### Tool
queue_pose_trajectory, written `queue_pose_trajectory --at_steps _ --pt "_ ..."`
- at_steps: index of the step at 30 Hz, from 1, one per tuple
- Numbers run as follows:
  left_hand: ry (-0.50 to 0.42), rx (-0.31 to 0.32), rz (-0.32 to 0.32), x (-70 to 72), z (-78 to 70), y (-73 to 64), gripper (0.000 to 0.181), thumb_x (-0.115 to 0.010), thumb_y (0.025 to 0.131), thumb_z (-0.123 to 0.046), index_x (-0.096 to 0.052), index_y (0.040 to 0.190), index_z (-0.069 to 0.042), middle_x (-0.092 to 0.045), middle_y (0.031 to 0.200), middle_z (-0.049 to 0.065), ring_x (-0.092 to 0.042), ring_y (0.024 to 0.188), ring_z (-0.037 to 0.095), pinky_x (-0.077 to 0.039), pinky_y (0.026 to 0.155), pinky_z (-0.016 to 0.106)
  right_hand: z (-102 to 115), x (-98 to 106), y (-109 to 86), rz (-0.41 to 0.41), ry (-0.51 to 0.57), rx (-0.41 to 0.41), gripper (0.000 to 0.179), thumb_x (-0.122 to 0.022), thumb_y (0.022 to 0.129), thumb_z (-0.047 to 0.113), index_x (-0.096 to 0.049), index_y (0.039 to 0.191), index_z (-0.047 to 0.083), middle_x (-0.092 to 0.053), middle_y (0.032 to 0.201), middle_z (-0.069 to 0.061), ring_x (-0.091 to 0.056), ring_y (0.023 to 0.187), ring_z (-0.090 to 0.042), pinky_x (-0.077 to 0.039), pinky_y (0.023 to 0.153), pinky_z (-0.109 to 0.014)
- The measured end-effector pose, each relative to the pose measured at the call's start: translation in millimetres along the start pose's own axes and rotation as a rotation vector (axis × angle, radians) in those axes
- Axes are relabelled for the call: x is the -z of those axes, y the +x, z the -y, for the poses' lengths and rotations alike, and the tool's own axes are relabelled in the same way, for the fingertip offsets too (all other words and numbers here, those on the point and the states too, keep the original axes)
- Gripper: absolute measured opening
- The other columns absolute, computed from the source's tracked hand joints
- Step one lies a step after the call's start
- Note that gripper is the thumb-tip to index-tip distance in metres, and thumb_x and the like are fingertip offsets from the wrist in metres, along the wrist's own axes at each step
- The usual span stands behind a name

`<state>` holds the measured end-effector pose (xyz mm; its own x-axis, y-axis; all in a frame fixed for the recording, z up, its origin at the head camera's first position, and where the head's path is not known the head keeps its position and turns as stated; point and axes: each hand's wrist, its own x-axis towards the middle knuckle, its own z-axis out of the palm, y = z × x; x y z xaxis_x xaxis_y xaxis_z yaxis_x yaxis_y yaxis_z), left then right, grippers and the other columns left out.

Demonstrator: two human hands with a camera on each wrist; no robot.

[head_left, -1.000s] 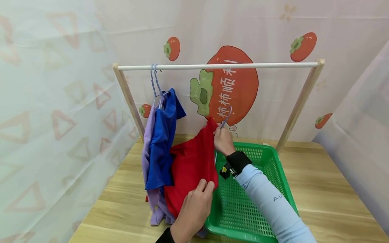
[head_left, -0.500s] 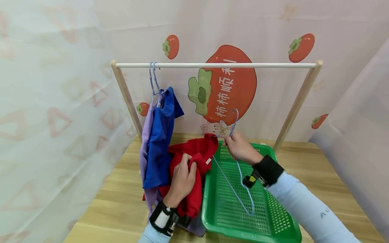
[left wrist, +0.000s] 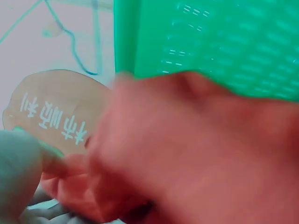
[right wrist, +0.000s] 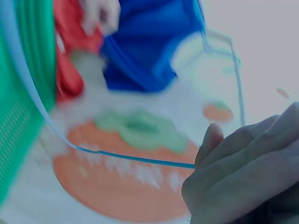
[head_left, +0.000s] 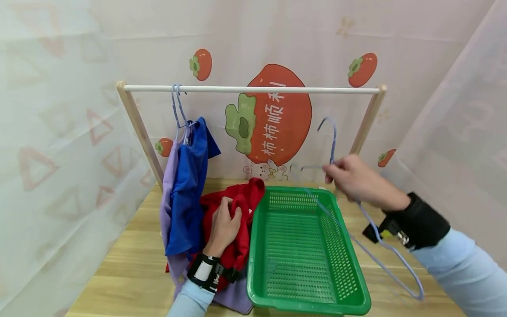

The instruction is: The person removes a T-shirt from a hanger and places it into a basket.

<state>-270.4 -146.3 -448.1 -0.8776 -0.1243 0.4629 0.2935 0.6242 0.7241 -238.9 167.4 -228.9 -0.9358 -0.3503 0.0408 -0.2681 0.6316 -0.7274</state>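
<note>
My left hand (head_left: 223, 226) holds a bunched red shirt (head_left: 239, 253) low over the table, left of the green basket. In the left wrist view, blurred red cloth (left wrist: 196, 149) covers most of my fingers. My right hand (head_left: 356, 180) pinches a light blue wire hanger (head_left: 333, 143) near the base of its hook, with no garment on it. The hanger tilts down to the right, past the basket's right side. Seen from the right wrist, the hanger's wire (right wrist: 135, 159) runs into my right hand's grip.
A green basket (head_left: 253, 259) stands on the wooden table (head_left: 119, 268). Behind it, a rack's white rod (head_left: 253, 89) carries a blue shirt (head_left: 188, 189) and a purple garment (head_left: 168, 189) on hangers at the left. More purple cloth (head_left: 235, 297) lies beneath the red shirt.
The hanger has come out of the red shirt, and my right hand has carried it right, past the basket. My left hand has bunched the red shirt down beside the blue one.
</note>
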Motion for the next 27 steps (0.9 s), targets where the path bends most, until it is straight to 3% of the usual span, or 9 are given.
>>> queue_pose_trajectory --at_steps 4,8,12,17,20,22,27 --pt "0.030 -0.041 0.063 7.9 4.1 -7.8 0.024 -0.061 0.088 -0.019 -0.054 0.111 -0.014 -0.057 0.094 -0.003 -0.055 0.084 0.017 -0.043 0.072 0.032 21.0 28.0 26.4 -0.176 -0.040 0.025 0.042 -0.041 0.101 0.039 -0.059 0.091 0.002 -0.041 0.058 -0.006 -0.042 0.046 -0.021 -0.038 0.045 -0.034" --pt "0.084 -0.098 0.084 11.6 9.9 -13.5 0.027 -0.063 0.085 -0.016 -0.057 0.112 -0.012 -0.056 0.092 -0.001 -0.055 0.083 0.016 -0.043 0.071 0.031 30.8 41.1 55.9 -0.299 -0.050 0.034 0.042 -0.039 0.101 0.037 -0.059 0.092 0.001 -0.045 0.061 -0.008 -0.046 0.050 -0.022 -0.040 0.048 -0.032" --pt "0.118 -0.114 0.104 15.9 16.3 -19.8 0.028 -0.063 0.085 -0.014 -0.058 0.111 -0.013 -0.055 0.090 -0.002 -0.054 0.078 0.011 -0.043 0.067 0.029 26.5 37.3 80.0 -0.307 -0.040 0.021 0.041 -0.039 0.102 0.035 -0.060 0.093 0.000 -0.051 0.069 -0.009 -0.049 0.054 -0.021 -0.042 0.052 -0.031" --pt "0.134 -0.099 0.153 14.9 26.5 -23.3 0.029 -0.064 0.084 -0.015 -0.058 0.112 -0.013 -0.054 0.090 -0.001 -0.053 0.076 0.009 -0.042 0.066 0.028 6.2 23.0 94.0 -0.266 -0.052 -0.024 0.041 -0.040 0.102 0.034 -0.061 0.092 0.000 -0.051 0.067 -0.010 -0.052 0.055 -0.021 -0.045 0.054 -0.032" --pt "0.156 -0.102 0.166 16.3 31.6 -20.5 0.031 -0.065 0.083 -0.016 -0.058 0.113 -0.011 -0.054 0.095 0.003 -0.054 0.080 0.014 -0.043 0.070 0.030 2.0 18.4 91.9 -0.243 -0.123 -0.026 0.045 -0.042 0.100 0.042 -0.061 0.097 0.001 -0.055 0.073 -0.012 -0.057 0.063 -0.024 -0.046 0.058 -0.034" --pt "0.183 -0.112 0.173 18.5 34.5 -17.8 0.034 -0.066 0.082 -0.019 -0.057 0.114 -0.011 -0.053 0.099 0.005 -0.054 0.085 0.019 -0.043 0.075 0.033 6.7 16.6 83.2 -0.244 -0.240 -0.021 0.055 -0.042 0.097 0.052 -0.059 0.107 0.001 -0.059 0.085 -0.014 -0.058 0.074 -0.026 -0.047 0.064 -0.037" --pt "0.347 -0.128 0.216 27.0 40.8 -10.9 0.051 -0.069 0.078 -0.035 -0.055 0.120 -0.010 -0.048 0.115 0.014 -0.048 0.106 0.033 -0.036 0.090 0.046 47.1 3.2 32.1 -0.337 -0.603 0.029 0.082 -0.041 0.090 0.067 -0.039 0.139 0.002 -0.045 0.127 -0.022 -0.046 0.108 -0.035 -0.043 0.078 -0.051"
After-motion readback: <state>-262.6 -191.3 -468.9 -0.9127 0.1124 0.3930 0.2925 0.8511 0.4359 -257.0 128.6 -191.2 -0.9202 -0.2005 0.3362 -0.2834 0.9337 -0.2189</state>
